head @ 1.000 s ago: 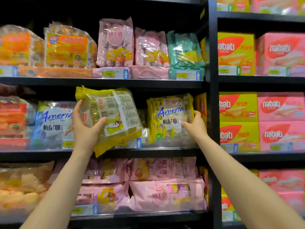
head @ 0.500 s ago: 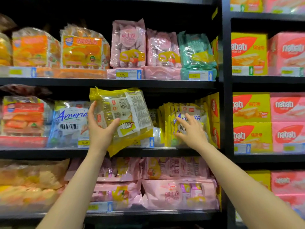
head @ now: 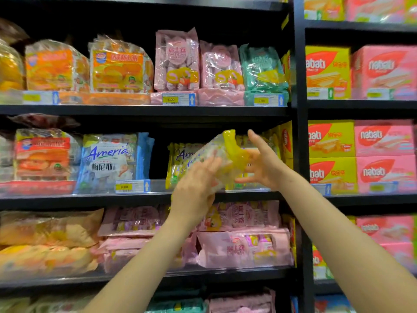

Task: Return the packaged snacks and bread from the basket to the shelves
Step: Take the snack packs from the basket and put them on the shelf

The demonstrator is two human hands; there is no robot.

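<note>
A yellow snack pack [head: 228, 152] is tilted in front of the middle shelf [head: 140, 196], its yellow end up and to the right. My left hand [head: 196, 190] grips its lower left end. My right hand [head: 262, 163] is at its right side with fingers spread, touching the yellow end. Behind the pack stand matching yellow Ameria packs [head: 178, 163] on the same shelf. The basket is out of view.
Blue Ameria packs [head: 108, 161] and a red bread bag [head: 42, 154] stand left on the middle shelf, with a dark gap [head: 159, 159] between blue and yellow packs. Pink and green packs fill the shelves above and below. Nabati boxes [head: 361, 154] fill the right bay behind a black upright [head: 300, 132].
My left hand has carried the yellow pack to the right and tipped it toward the yellow stack. My right hand has left the shelved packs and met the pack's right end.
</note>
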